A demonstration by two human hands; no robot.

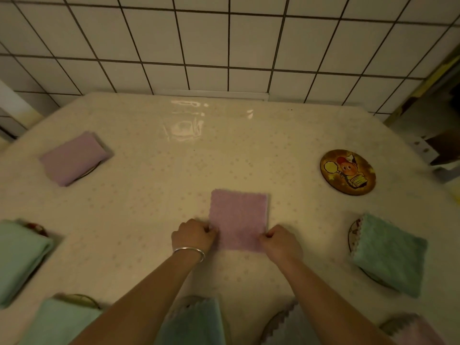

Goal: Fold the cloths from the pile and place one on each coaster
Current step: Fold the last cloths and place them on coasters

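Folded cloths cover the nearest coasters. The left hand (193,235) and right hand (280,239) each pinch a side edge of the pink cloth (239,217) mid-desk, holding the fold square. Beyond, one bare coaster (347,172) likely awaits it.

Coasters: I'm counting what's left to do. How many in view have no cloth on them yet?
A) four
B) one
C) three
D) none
B: only the picture coaster at the far right lies bare; every other coaster in view has a folded cloth on it, and both hands pinch the pink cloth at the table's middle.
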